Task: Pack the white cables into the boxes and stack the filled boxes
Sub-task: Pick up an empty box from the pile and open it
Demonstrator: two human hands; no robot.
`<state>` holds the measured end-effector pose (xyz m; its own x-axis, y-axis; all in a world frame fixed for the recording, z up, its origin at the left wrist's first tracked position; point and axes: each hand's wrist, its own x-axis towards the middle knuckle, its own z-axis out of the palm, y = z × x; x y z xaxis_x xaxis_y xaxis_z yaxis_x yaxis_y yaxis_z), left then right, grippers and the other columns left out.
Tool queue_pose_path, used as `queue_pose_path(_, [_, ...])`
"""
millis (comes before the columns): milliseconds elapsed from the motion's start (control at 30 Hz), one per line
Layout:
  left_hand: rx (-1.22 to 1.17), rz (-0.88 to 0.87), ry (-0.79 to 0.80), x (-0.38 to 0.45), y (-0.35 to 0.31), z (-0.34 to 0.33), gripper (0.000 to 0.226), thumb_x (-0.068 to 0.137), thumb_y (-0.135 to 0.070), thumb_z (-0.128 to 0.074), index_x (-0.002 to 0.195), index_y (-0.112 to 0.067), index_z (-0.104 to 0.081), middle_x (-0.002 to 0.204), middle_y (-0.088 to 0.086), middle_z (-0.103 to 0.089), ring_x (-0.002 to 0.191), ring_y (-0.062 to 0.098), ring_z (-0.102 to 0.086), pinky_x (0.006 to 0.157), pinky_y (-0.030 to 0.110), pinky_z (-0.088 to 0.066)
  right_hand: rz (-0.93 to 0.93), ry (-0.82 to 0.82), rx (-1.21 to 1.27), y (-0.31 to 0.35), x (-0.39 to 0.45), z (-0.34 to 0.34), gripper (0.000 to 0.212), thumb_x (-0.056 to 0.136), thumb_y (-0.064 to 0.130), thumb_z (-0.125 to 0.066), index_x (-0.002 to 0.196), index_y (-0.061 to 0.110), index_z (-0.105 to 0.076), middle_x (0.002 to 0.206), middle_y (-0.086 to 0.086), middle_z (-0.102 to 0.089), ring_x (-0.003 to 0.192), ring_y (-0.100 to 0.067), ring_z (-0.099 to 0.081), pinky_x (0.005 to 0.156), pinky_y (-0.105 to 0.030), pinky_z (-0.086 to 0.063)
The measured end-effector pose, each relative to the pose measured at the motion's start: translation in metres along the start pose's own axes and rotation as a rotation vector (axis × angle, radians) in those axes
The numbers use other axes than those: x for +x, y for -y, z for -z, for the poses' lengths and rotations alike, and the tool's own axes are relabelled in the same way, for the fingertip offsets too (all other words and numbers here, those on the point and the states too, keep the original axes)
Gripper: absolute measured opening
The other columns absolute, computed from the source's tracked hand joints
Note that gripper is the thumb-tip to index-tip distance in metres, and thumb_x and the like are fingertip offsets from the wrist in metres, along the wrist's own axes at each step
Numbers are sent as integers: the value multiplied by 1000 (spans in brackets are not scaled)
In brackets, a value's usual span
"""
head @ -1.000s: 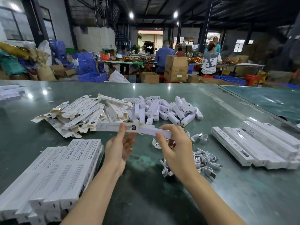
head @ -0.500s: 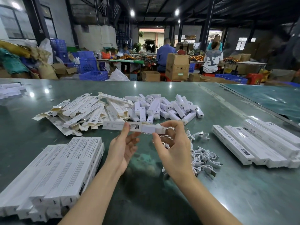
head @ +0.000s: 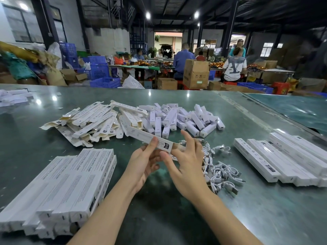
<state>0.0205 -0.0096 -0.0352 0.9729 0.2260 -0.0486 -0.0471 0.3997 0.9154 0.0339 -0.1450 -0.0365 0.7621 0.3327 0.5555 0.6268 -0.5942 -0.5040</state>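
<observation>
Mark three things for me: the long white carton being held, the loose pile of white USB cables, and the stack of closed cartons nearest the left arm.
Long white printed carton (head: 141,136), head view: its top face, beyond the thumb.
Pile of white USB cables (head: 221,175), head view: middle of the tangle.
Stack of closed white cartons (head: 70,184), head view: a top carton's face.

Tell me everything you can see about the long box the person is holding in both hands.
The held box is a long, slim white carton, cardboard by the look of it, with small dark print and a black label near its right end. It is raised above the green table and tilted, its far end pointing up-left toward the pile of empty cartons. The left hand pinches it from below with the thumb on top, while the right hand works at its right end, which looks open. Whether anything is inside cannot be seen.
</observation>
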Motion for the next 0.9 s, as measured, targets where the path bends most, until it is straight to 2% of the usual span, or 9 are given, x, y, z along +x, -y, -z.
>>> queue_pose_path(133, [21,-2,23,-1,-1,-1,55,76,-46,-65,113,-6,-62,71,-2,-70,54,5,-60,44,16,-41,-1,84,-105,-5,1,4,52,90,70,-26,110,40,-64,157,14,9,140,-18,2,108,-34,-5])
queue_pose_path(200, [12,-4,17,-1,-1,-1,51,76,-46,-65,109,-7,-64,73,0,-71,55,6,-60,44,16,-41,42,106,-105,-4,2,8,42,92,64,-34,111,41,-64,158,14,10,141,-18,2,109,-36,-6])
queue_pose_path(267, [-19,3,-11,0,-2,-1,48,76,-46,-65,105,-8,-67,75,1,-72,56,7,-61,43,16,-41,97,-21,53,-1,5,15,24,93,47,-54,102,32,-71,156,2,-18,141,-20,-15,112,-36,-15])
queue_pose_path(333, [-80,19,-47,1,-4,1,44,76,-44,-66,102,-9,-68,78,3,-74,55,7,-62,41,16,-42,99,-279,283,1,11,27,15,88,31,-64,88,20,-74,133,-3,-49,128,-9,-40,106,-25,-30])
queue_pose_path(433, [-149,29,-91,2,-6,5,38,74,-42,-67,95,-11,-70,78,3,-75,51,6,-61,37,17,-42,-61,-481,350,-10,20,45,10,90,23,-64,80,24,-66,95,2,-59,88,3,-53,78,-9,-37])
queue_pose_path(567, [-156,29,-107,2,-6,5,37,74,-42,-68,95,-11,-70,78,4,-76,50,7,-61,38,16,-41,-322,-196,1,-34,20,45,27,89,32,-62,64,23,-59,73,0,-59,80,-22,-54,70,-30,-34])
queue_pose_path(667, [-159,26,-107,2,-6,5,36,76,-41,-67,96,-10,-70,79,4,-76,51,7,-61,38,16,-42,-370,-48,-265,-34,15,36,28,87,45,-59,71,22,-57,79,0,-63,90,-27,-55,80,-35,-38])
queue_pose_path(800, [-159,25,-108,2,-5,6,30,86,-38,-64,96,-10,-70,78,4,-76,52,7,-60,39,16,-43,-417,46,-413,-32,12,27,27,89,45,-57,96,20,-55,102,-1,-64,109,-28,-50,84,-36,-35])
queue_pose_path(900, [-134,33,-107,2,-5,6,30,88,-39,-64,97,-10,-70,80,3,-76,53,7,-61,40,16,-43,-361,-56,-285,-36,12,26,14,92,29,-56,92,16,-61,95,-2,-67,100,-27,-54,83,-36,-39])
